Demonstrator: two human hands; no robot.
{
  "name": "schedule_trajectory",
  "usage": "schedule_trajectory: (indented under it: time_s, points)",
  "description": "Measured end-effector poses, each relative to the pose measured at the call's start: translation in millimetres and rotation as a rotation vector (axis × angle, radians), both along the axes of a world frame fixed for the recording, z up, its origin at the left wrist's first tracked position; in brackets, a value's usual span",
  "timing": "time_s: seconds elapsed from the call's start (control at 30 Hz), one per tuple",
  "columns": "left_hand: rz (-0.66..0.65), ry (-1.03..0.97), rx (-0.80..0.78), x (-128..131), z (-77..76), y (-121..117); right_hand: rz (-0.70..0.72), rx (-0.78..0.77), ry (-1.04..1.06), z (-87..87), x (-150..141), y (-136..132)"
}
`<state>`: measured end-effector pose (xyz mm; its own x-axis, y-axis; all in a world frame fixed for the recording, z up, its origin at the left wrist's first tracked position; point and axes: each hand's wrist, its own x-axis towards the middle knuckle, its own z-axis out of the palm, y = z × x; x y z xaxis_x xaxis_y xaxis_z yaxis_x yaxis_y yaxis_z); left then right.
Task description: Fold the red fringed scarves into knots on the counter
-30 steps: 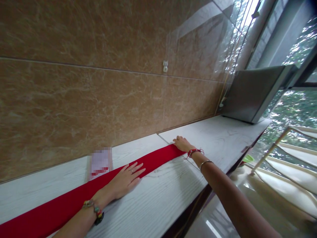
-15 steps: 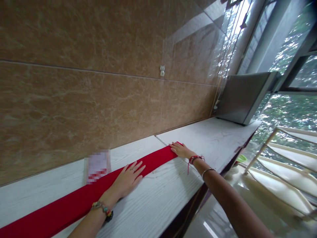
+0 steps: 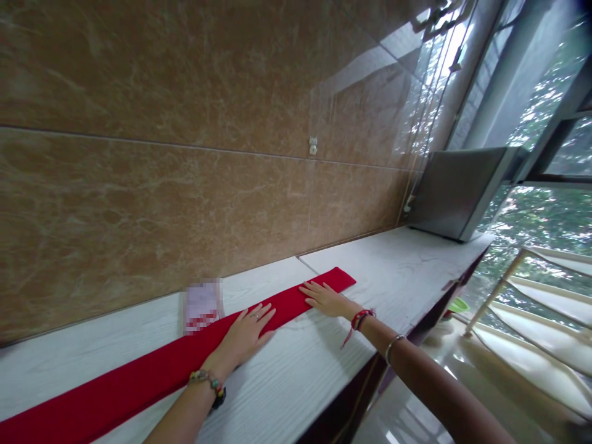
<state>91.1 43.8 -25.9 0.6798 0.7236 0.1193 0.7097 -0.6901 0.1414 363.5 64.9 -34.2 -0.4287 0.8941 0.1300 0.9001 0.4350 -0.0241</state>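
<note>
A long red cloth [image 3: 129, 382] is laid in a narrow band along a white wood-grained counter [image 3: 393, 265]. On a clock face set over the view, with 12 at the top, the band is stretched from the edge at 8 o'clock to a squared end near 4 o'clock, beyond both hands.

At 7 o'clock, the left hand [image 3: 245, 338] is placed palm down on the cloth, its fingers spread and its thumb held apart; a ring is worn on one finger and a beaded bracelet [image 3: 206, 379] at the wrist. At 5 o'clock, the right hand [image 3: 326, 300] is laid flat near the squared end, fingers extended and slightly parted. Its wrist is circled by a red cord bracelet [image 3: 361, 319], and a silver bangle [image 3: 394, 348] is worn higher on the forearm. Nothing is pinched by either hand.

A packet [image 3: 202, 303], obscured by pixelation, is seen at 8 o'clock, between the cloth and the brown tiled wall [image 3: 139, 216]. A small white fitting [image 3: 313, 146] is mounted on the wall between 12 and 1 o'clock. At 3 o'clock, a metallic box-shaped appliance [image 3: 456, 194] is stood on the counter. Toward 4 o'clock, a green object [image 3: 459, 305] is partly visible beside a pale tiered rack [image 3: 531, 320].
</note>
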Motion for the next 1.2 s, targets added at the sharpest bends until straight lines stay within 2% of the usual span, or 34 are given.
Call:
schedule_trajectory:
  time_s: [0.1, 0.2, 0.3, 0.57, 0.83, 0.93, 1.1, 1.2]
  points:
    - [0.022, -0.012, -0.011, 0, 8.5, 3, -0.18, 0.033, 0.003, 12.6, 38, 0]
    - [-0.002, -0.018, -0.025, 4, 19.0, 13, -0.257, 0.053, -0.005, 26.0, 71, -1]
    - [-0.032, -0.018, -0.053, 5, 26.0, 25, -0.311, 0.064, -0.015, 31.3, 92, -1]
    - [-0.008, -0.047, -0.118, 1, 26.5, 35, -0.37, 0.087, 0.036, 18.9, 110, 23]
    - [0.028, -0.079, -0.213, -3, 31.0, 45, -0.388, 0.14, 0.118, 43.0, 130, 59]
    - [0.033, -0.074, -0.197, -3, 27.8, 42, -0.427, 0.121, 0.126, 36.2, 136, 62]
    - [-0.007, -0.031, -0.142, -3, 19.3, 25, -0.448, 0.098, 0.138, 4.6, 140, 46]
    - [-0.011, -0.015, -0.129, -3, 14.3, 20, -0.441, 0.143, 0.138, -7.2, 138, 39]
